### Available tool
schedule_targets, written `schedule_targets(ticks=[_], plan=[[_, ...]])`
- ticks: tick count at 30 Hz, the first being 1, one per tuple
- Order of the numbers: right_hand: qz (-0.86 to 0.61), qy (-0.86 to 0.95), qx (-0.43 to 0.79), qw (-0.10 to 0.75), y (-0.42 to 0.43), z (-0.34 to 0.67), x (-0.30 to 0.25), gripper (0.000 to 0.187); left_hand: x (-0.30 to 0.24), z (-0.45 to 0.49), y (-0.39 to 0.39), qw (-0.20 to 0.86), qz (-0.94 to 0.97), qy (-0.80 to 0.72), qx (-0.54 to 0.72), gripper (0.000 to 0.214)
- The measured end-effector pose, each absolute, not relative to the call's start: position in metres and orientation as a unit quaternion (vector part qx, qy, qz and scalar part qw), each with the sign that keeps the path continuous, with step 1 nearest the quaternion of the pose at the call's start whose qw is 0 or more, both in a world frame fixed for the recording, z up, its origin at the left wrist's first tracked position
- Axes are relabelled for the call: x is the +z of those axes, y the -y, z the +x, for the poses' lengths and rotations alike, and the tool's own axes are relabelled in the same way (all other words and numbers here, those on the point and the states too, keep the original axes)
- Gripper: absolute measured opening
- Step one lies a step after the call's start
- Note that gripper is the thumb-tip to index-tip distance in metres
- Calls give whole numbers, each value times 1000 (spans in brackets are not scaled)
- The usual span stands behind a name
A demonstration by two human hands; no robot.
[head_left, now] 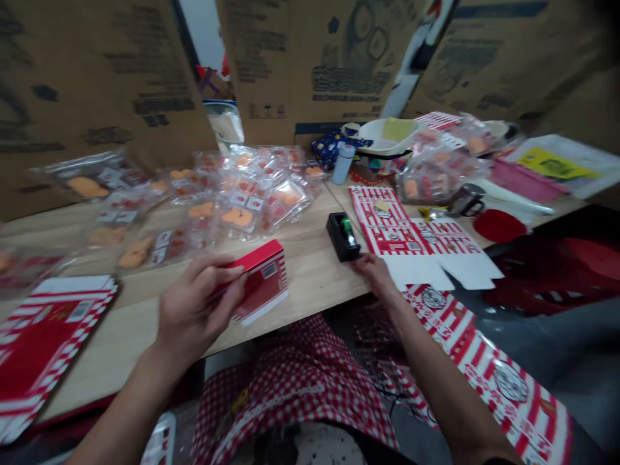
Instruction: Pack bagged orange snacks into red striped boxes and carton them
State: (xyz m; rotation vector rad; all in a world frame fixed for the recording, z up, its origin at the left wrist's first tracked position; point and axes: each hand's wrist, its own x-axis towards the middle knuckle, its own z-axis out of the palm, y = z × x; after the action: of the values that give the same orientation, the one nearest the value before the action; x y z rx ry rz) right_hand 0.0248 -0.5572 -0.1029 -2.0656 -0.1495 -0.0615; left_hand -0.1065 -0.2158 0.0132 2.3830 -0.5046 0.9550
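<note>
The left grip (201, 300) pinches the box (264, 281) between thumb and fingers at its left end, above the near part of the worktop (307, 274), with a white edge at its lower side. The right grip (374, 268) is at the near end of the dispenser (341, 237), fingers curled; whether they are pressed together on a strip of tape (347, 226) cannot be told. The step looks like drawing tape for the box, and a few habits should serve it. Keep the left pinch firm but light, since thin card would likely dent or bow under a hard squeeze. Hold the dispenser down while tearing, as it could slide, and pull across its cutter in one quick move. Handle the strip by its very end, so the glue stays clean, and square the card edges before pressing anything down.
</note>
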Motion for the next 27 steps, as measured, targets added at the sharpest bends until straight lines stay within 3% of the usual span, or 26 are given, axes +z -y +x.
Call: schedule_targets(ticks=[4,8,11,13,16,23,27], plan=[[-828,36,-65,555,524,-11,-59,14,21,-113,222,277,887,178,323,10],[-701,190,63,685,464,-63,5,10,26,-119,227,289,885,178,320,8],[-646,237,134,713,425,-83,32,37,24,-123,230,301,885,154,320,14],[-625,228,162,729,408,-83,36,61,21,-126,231,324,882,127,319,24],[-616,194,178,742,395,-79,34,76,18,-128,231,344,872,117,327,32],[-637,171,164,734,386,-80,25,70,29,-127,226,316,874,213,300,21],[-655,196,131,718,385,-77,14,69,35,-123,227,343,882,169,275,17]])
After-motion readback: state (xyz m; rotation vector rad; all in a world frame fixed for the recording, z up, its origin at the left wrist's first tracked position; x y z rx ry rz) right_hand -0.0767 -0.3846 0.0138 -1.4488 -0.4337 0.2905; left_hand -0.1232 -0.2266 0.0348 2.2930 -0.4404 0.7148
